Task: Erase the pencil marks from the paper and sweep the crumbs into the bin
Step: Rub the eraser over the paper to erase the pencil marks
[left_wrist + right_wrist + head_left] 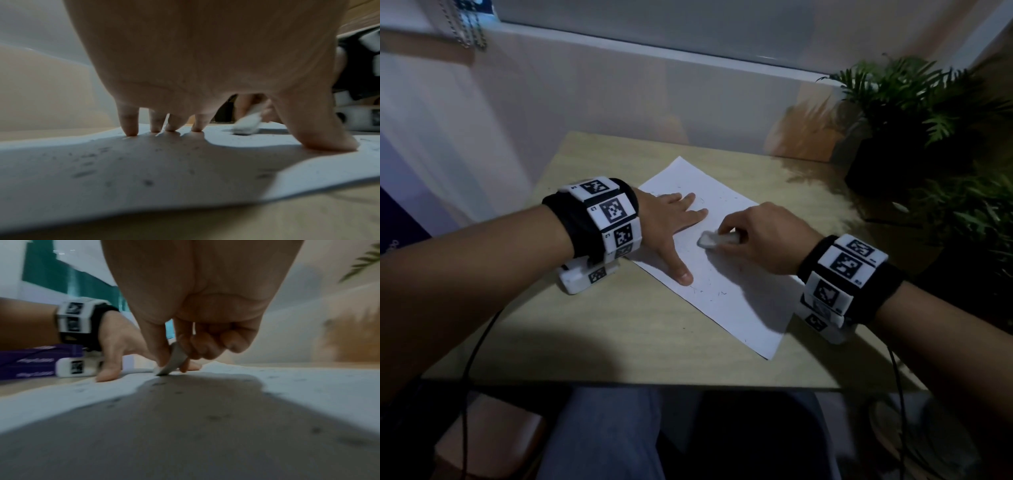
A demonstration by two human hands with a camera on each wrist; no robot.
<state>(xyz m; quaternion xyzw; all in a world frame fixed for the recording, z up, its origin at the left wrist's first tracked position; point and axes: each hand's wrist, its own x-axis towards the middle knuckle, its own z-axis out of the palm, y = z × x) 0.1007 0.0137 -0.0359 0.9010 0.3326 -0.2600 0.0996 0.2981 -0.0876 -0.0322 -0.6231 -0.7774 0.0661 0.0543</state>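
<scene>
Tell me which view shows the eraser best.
Head view: the eraser shows whole, pinched by the right hand on the paper. Right wrist shows only its edge between the fingers; left wrist shows it small and blurred behind the left hand.

This looks like a small study corner in a home or office. A light wooden desk (619, 335) fills the middle of the head view, pushed against a pale wall under a window sill (654, 48) along the top of the frame, with a bead blind chain (470, 31) at upper left. A dark-potted fern (914, 113) stands at the right edge.
</scene>
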